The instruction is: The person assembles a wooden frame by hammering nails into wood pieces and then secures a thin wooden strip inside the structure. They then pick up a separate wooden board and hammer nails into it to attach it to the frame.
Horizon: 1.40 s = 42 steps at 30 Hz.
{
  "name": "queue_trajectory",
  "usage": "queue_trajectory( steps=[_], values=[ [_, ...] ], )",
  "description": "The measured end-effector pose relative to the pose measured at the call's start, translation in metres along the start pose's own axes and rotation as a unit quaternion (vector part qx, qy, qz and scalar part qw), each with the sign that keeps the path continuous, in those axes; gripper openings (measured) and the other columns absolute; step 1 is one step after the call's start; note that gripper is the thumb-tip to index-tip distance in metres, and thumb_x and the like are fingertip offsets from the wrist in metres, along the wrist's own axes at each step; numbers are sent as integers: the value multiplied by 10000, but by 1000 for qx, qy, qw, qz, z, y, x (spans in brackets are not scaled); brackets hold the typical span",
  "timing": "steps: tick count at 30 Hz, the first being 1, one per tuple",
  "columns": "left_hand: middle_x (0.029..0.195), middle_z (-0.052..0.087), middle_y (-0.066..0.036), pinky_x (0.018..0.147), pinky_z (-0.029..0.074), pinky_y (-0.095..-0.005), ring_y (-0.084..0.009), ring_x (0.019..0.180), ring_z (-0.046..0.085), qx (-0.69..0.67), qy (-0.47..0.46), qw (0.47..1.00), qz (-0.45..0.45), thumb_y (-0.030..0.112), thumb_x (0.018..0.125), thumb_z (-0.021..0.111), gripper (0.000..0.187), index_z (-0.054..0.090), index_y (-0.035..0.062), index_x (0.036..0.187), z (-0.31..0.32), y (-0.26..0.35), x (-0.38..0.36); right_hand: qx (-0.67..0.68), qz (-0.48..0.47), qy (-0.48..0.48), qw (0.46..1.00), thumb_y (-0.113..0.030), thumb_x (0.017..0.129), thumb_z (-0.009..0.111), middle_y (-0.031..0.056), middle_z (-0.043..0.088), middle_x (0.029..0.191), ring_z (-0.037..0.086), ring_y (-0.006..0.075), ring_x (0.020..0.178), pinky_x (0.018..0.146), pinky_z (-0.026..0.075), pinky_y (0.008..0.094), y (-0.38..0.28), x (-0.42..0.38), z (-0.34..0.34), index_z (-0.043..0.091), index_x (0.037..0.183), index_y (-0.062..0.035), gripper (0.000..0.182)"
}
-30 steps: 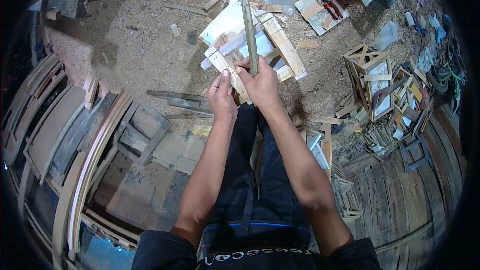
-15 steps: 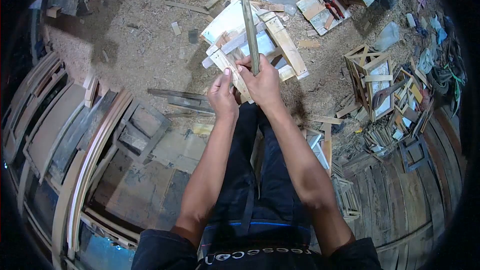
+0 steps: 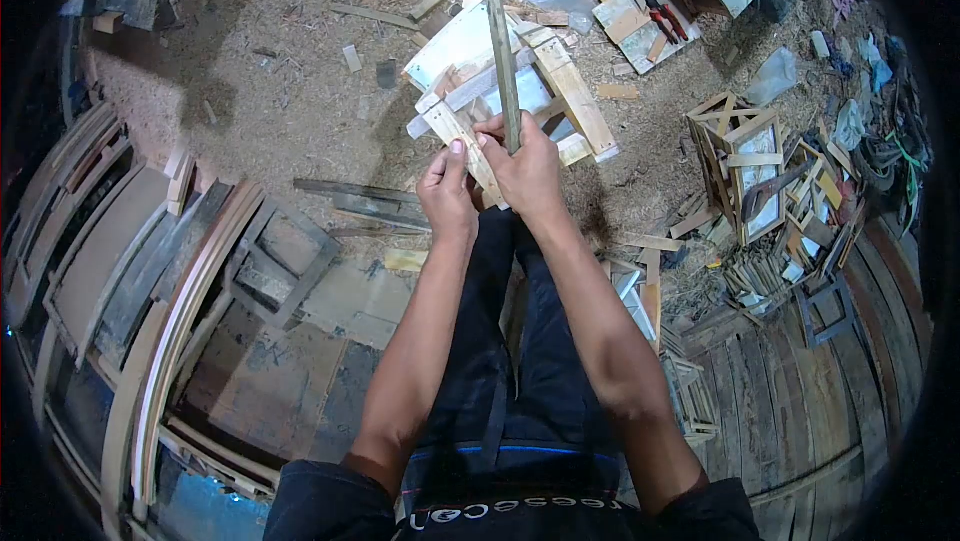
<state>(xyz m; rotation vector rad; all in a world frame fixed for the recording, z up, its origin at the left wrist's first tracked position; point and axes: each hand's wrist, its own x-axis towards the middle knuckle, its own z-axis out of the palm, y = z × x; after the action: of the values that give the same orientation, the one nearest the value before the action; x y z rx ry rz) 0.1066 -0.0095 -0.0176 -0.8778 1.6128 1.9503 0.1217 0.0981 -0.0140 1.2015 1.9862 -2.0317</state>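
Observation:
My right hand [image 3: 528, 171] is closed around the lower wooden handle of a hammer [image 3: 504, 56], whose dark metal head points away from me. Its thumb and fingertips also reach the near-left strip of a small wooden frame [image 3: 462, 137]. At that same strip is my left hand [image 3: 447, 191], thumb on top and fingers curled below, pinching its edge. The frame is made of pale slats, with a wider slat [image 3: 577, 103] on its right side. Whether a nail sits between my fingertips is too small to tell.
Red-handled pliers [image 3: 664, 17] lie on a board at upper right. A wooden lantern-like frame [image 3: 742, 156] stands right, beside heaped scrap wood [image 3: 775, 271]. Curved wooden pieces [image 3: 185, 311] lean at left. Sawdust and offcuts cover the floor [image 3: 290, 101].
Both hands keep their hold on the frame and hammer. The view has shifted only very slightly.

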Motion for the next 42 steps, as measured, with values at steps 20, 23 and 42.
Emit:
queue_trajectory(
  steps=[20,23,42],
  values=[
    [1012,684,-99,798,502,-268,-133,879,642,-11,4,1000,13,217,967,626,284,659,-48,1066,1,-3,0,-4,17,-10,1000,-91,849,705,110,727,921,685,212,853,764,529,340,-5,0,-2,600,963,-6,177],
    [1008,685,-95,795,504,-269,-129,880,642,-3,11,1000,9,221,966,629,292,656,-52,1067,2,-2,0,-12,10,-8,1000,-109,845,699,136,728,914,714,299,876,764,542,385,-2,1,-1,581,961,-2,198],
    [1007,688,-92,813,505,-269,-131,874,647,-14,-6,1000,9,175,982,596,254,651,-52,1082,-1,-4,1,-13,12,-9,1000,-101,850,682,138,729,923,713,300,867,758,539,386,-7,-1,-3,587,969,1,183]
  ],
)
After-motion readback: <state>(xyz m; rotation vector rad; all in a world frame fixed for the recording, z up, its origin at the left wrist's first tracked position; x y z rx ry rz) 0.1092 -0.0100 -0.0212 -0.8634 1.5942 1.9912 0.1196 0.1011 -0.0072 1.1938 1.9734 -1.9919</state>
